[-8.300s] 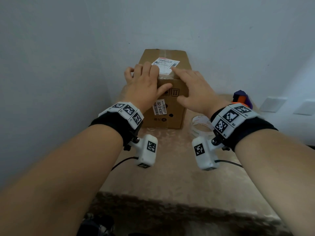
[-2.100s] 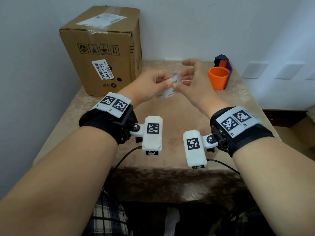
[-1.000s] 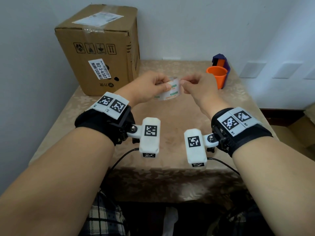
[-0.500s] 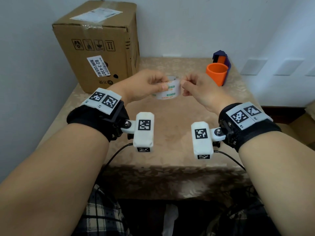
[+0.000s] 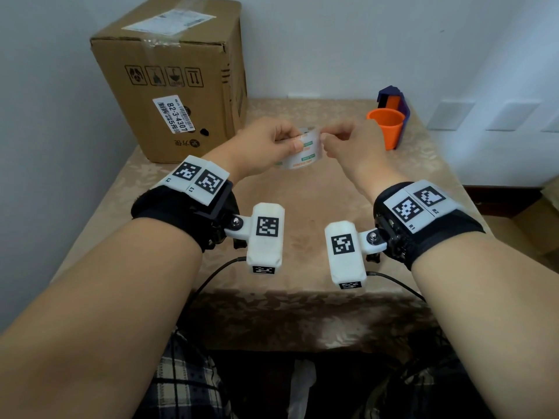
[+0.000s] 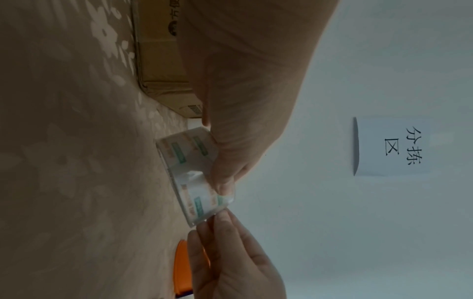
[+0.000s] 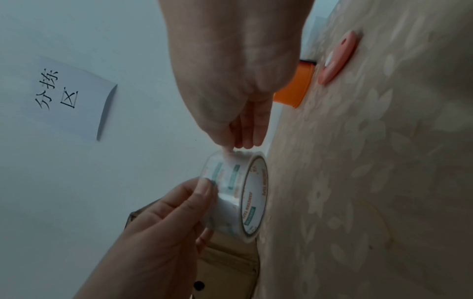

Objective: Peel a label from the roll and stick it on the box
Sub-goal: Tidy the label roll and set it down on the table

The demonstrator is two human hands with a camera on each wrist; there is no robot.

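A clear roll (image 5: 304,152) printed with green and orange labels hangs above the table's middle. My left hand (image 5: 290,142) grips it, with the thumb on its outer face (image 7: 204,187) and fingers through the core. My right hand (image 5: 328,137) has curled fingertips (image 7: 227,149) that pinch the loose label edge at the roll's rim (image 6: 204,217). The brown cardboard box (image 5: 169,80) stands upright at the back left, apart from both hands, with a white label (image 5: 169,21) on its top and a barcode sticker (image 5: 174,114) on its front.
An orange cup (image 5: 385,128) stands at the back right in front of a purple holder (image 5: 393,96). A flat orange disc (image 7: 337,58) lies near the cup. A paper sign (image 6: 391,145) hangs on the wall. The patterned tabletop (image 5: 302,225) ends just below my wrists.
Earlier both hands pressed a label on the box top. Since then the left hand holds the roll, and the right fingers went from spread to pinched at the roll's edge.
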